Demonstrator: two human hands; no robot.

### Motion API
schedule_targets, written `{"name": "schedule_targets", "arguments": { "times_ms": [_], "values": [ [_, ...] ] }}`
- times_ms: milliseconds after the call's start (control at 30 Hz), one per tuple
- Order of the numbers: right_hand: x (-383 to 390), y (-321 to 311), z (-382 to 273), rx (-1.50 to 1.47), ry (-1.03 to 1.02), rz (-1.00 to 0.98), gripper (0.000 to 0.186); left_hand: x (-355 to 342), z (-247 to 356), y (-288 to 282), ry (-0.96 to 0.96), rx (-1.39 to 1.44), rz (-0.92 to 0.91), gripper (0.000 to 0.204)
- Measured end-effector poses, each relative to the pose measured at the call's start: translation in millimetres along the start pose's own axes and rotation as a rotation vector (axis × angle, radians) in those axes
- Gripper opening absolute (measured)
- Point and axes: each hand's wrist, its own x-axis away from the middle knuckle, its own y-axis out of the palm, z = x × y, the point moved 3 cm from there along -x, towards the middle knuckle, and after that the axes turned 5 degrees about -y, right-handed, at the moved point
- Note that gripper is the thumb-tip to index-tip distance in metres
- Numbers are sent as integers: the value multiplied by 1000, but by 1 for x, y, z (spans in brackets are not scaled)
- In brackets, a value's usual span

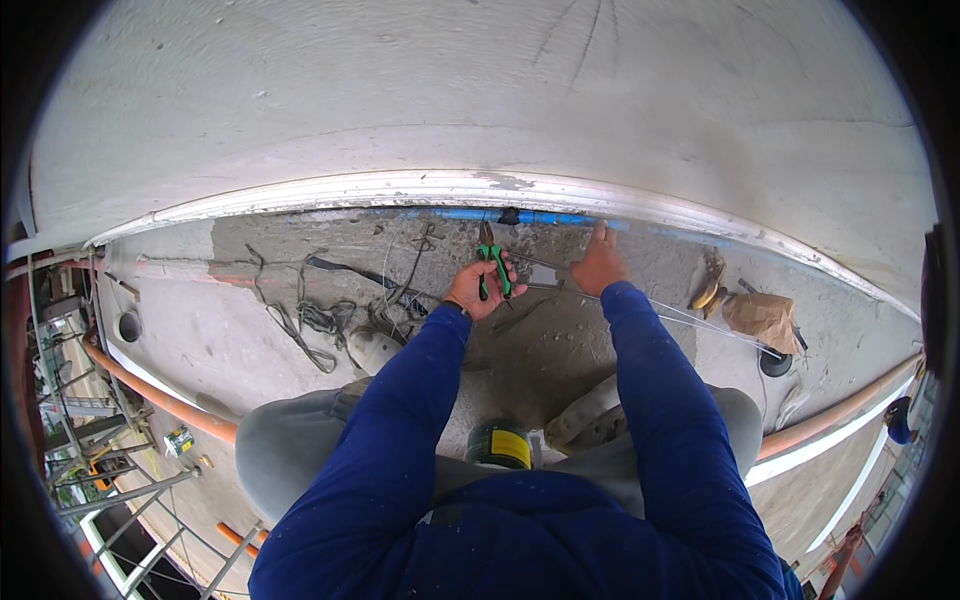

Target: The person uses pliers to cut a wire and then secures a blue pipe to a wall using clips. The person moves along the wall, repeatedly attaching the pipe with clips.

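Observation:
My left hand (480, 288) is closed round a pair of pliers (494, 268) with green and black handles, jaws pointing at the wall. Just beyond the jaws, a blue pipe (560, 218) runs along the foot of the wall, with a black band (509, 216) round it. My right hand (600, 262) reaches to the pipe, its fingertips at or on the blue surface. Its fingers are stretched forward, and I see nothing held in them. Thin pale wires (690, 318) run across the floor, from near my right hand toward the right.
Dark webbing straps and cord (325, 318) lie tangled at the left. A green and yellow tin (500, 445) stands between my legs. At the right are a brown paper bag (760, 318) and a yellowish brush-like tool (708, 290). Orange pipe (165, 390) and metal scaffolding (75, 430) border the left.

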Motion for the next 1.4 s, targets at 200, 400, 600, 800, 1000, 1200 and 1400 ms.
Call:
{"name": "schedule_targets", "arguments": {
  "times_ms": [200,400,600,800,1000,1200,1400],
  "values": [
    [2,-3,-1,-6,0,6,108,3,5,-3,-74,-3,29,26],
    [5,-8,-9,-27,-6,22,103,-7,3,-14,121,-612,444,27],
    [7,-7,-3,-40,15,33,101,8,18,14,218,-1749,982,56],
    [8,-7,-7,-38,-40,48,104,38,59,27,143,-2009,880,52],
    [-2,9,3,-45,-36,70,106,32,55,28,96,-1988,959,56],
    [-3,4,-14,-41,-77,57,104,14,36,-45,127,-1395,781,47],
    [1,-4,-1,-19,-33,65,103,14,7,-20,16,-845,599,30]
  ]
}}
